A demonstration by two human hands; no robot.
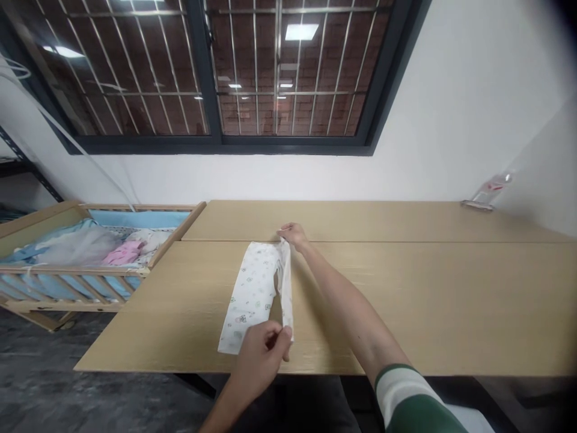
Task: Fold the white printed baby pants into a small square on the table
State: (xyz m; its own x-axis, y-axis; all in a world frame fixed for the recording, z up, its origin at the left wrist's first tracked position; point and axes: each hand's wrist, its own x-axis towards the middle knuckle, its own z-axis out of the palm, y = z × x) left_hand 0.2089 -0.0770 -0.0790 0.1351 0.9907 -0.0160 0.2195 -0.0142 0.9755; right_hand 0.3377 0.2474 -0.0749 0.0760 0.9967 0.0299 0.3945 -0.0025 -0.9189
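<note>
Thin printed trousers [252, 282] pinched at both ends of one leg

The small white trousers lie on the tabletop [406, 288], between the two hands and mostly to the left of the right hand's forearm. The left hand [265, 352] is closed, thumb and finger pinching the hem of the narrow, bunched leg [286, 288]. The right hand [294, 234], straight beyond it, has its fingertips closed on the waist corner of that same side. The broader leg spreads flat, up and left of the left hand, with a gap of bare tabletop between the legs.

The cloth looks very light, soft and limp, likely cotton; it should not slip much or break, but it probably creases and drags easily. Corners and hems seem the best holds: a light pinch at waist and cuff, kept taut, should control each leg, whereas gripping mid-leg would likely bunch it.

Well to the left of both hands stands a wooden cot [148, 272].
</note>
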